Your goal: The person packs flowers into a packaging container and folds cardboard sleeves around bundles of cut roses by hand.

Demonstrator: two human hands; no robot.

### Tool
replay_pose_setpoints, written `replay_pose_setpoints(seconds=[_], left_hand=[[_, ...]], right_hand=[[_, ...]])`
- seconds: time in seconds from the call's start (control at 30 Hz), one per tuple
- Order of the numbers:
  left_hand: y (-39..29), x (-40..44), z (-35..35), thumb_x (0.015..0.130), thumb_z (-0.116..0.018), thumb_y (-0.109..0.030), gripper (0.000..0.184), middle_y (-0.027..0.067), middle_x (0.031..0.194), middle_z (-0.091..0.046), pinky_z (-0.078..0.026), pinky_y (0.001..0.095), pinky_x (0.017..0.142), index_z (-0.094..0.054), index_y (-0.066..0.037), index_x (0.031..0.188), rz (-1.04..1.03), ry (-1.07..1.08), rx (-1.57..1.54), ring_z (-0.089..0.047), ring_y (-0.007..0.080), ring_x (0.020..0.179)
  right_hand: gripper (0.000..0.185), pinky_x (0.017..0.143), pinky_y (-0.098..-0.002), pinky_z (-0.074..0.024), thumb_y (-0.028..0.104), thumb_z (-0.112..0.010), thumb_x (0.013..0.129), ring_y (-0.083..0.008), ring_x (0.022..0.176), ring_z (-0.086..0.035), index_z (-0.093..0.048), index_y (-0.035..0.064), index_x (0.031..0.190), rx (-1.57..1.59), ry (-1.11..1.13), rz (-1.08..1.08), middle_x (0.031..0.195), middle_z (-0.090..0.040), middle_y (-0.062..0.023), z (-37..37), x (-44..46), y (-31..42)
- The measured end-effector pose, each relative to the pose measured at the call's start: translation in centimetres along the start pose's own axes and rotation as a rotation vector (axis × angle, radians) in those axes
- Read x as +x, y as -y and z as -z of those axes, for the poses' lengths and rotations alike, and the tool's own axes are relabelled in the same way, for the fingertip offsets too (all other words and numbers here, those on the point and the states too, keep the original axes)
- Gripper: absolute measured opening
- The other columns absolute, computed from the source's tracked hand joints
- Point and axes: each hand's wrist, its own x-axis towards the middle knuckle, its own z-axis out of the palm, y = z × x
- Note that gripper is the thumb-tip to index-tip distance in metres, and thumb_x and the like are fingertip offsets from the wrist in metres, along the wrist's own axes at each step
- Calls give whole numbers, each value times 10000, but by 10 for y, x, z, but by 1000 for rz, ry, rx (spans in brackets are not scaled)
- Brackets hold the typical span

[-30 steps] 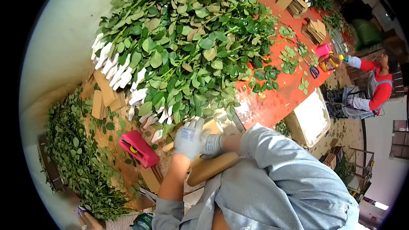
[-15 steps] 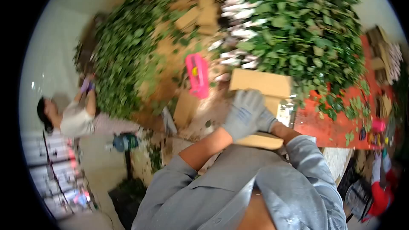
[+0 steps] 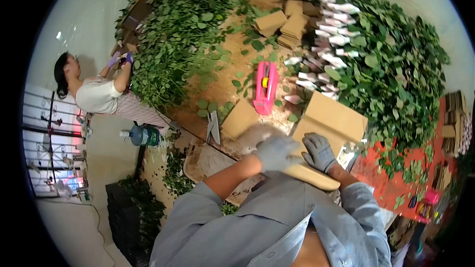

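A folded cardboard sheet point(image 3: 330, 113) lies in front of me, its far panel standing up and its near panel lying toward my body. My right hand point(image 3: 319, 152), in a grey work glove, rests on the middle of the cardboard with fingers apart. Also gloved, my left hand point(image 3: 278, 154) is over the sheet's left side, smeared by motion, its fingers looking stretched out. Beyond the sheet stands a pink tape dispenser point(image 3: 266, 88) with a yellow core. Left of it lie a loose cardboard piece point(image 3: 240, 119) and a grey, blade-like tool point(image 3: 213, 127).
Leafy stems with white-wrapped heads point(image 3: 391, 64) are piled at the right. Another heap of greenery point(image 3: 183, 44) covers the left of the table. Cardboard pieces point(image 3: 295, 25) lie at the back. A co-worker point(image 3: 99, 94) stands at far left near a water jug point(image 3: 144, 135).
My hands have come apart: the left moved left, while the right stays on the cardboard. The upper panel now sits more tilted. The whole view has turned and shifted.
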Motion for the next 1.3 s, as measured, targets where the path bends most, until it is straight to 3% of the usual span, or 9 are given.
replay_pose_setpoints(seconds=[0.07, 0.27, 0.37, 0.6, 0.73, 0.83, 0.97, 1.1, 1.3], left_hand=[[35, -5, 23, 863, -703, -438, 563, 142, 1085, -645, -453, 450, 956, -599, -48, 1255, 346, -275, 91, -590, 348, 1035], [130, -49, 33, 790, -764, -462, 818, 214, 1306, -554, -410, 493, 1030, -447, -23, 1404, 986, -293, 489, -518, 414, 1196], [135, -58, 24, 751, -773, -532, 1058, 222, 1374, -527, -372, 546, 1050, -277, -1, 1519, 1243, -1, 327, -514, 372, 1258], [107, -56, 47, 776, -728, -557, 1032, 247, 1351, -566, -366, 531, 1104, -323, 19, 1531, 1210, -73, 470, -535, 404, 1270], [90, -60, 64, 757, -820, -410, 983, 266, 1223, -616, -486, 427, 1006, -343, 33, 1493, 1045, -548, 365, -634, 374, 1104], [64, -37, 55, 781, -871, -162, 733, 191, 1251, -648, -524, 338, 943, -484, 27, 1374, 632, -905, -215, -651, 222, 1100], [26, 5, 14, 933, -719, -110, 316, 95, 1070, -722, -529, 303, 864, -624, 23, 1203, 446, -583, -866, -663, 148, 946], [51, 22, -56, 990, -624, -197, 278, 49, 1049, -721, -523, 324, 835, -670, 2, 1179, 523, 13, -897, -646, 147, 919], [77, 36, -98, 972, -622, -193, 293, 165, 1040, -718, -517, 382, 857, -664, 19, 1169, 385, 93, -603, -668, 242, 947]], right_hand=[[501, 1053, -501, -393, 297, -687, 841, -381, 1266, -500, -573, 33, 1251, 10, 10, 1, 1328, -552, -185, 0, 1, 0], [512, 1036, -504, -409, 282, -706, 817, -380, 1242, -515, -575, 28, 1241, -1, -4, 31, 1309, -563, -184, -3, 4, 0], [518, 1043, -505, -409, 280, -713, 810, -380, 1240, -518, -577, 24, 1240, -1, 2, 29, 1299, -568, -185, -3, 4, 0], [503, 1051, -504, -409, 283, -703, 829, -386, 1244, -517, -578, 27, 1244, 3, -33, 55, 1306, -568, -188, -8, 1, -2], [483, 1079, -500, -399, 291, -669, 879, -380, 1242, -529, -584, 19, 1268, 11, 14, 8, 1314, -575, -199, 3, 2, 3], [496, 1099, -493, -389, 312, -646, 900, -381, 1260, -518, -576, 20, 1295, -2, -9, 12, 1315, -570, -199, -3, -5, -3], [564, 1089, -489, -391, 276, -697, 831, -384, 1269, -501, -551, 15, 1310, 95, -48, -19, 1325, -551, -194, 0, -3, -1], [637, 1096, -493, -381, 263, -733, 776, -397, 1283, -478, -540, -4, 1321, 64, -13, -65, 1356, -514, -236, -10, -11, -11], [618, 1072, -458, -428, 227, -749, 829, -361, 1209, -546, -538, -9, 1359, 304, 152, -167, 1282, -584, -231, 15, 1, -15]])
